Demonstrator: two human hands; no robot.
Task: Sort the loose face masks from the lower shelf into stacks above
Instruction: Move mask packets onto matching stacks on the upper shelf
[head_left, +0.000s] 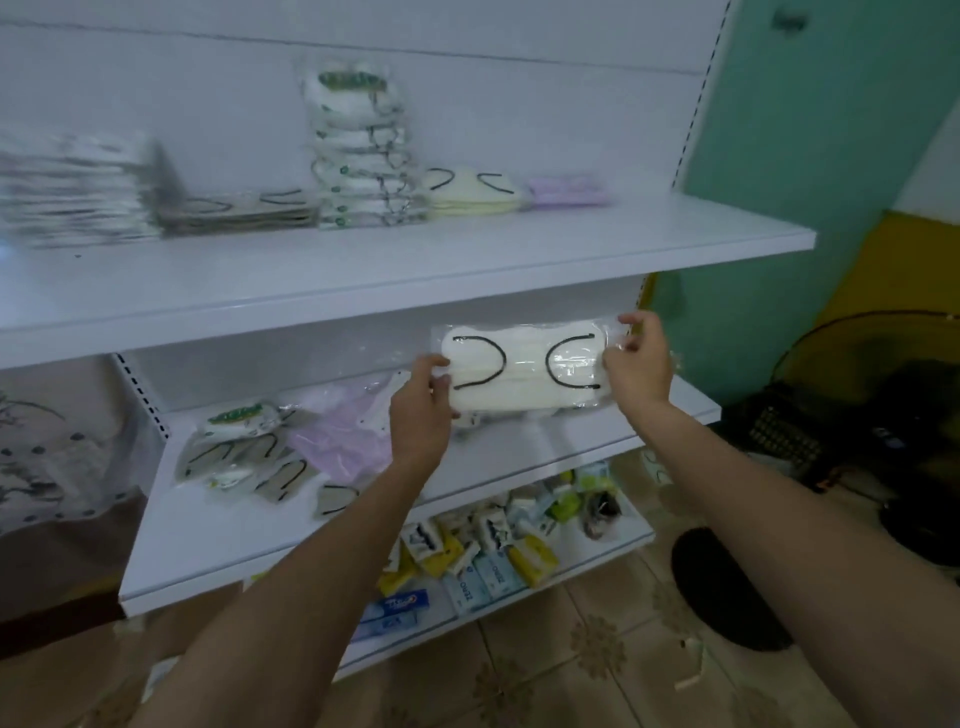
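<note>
One mask pack (524, 370) | left hand (420, 413), right hand (638, 364) pinch its ends | over shelf (234, 535)

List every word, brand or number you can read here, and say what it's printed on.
No text reads cleanly.
Blue-and-white boxes on the bottom shelf: sideways lettering, too blurred to quote.
Blue carton to their left: red-and-white logo, unreadable.
Green labels on the tall mask stack: too small.
Cream mask pack: no print visible.
</note>
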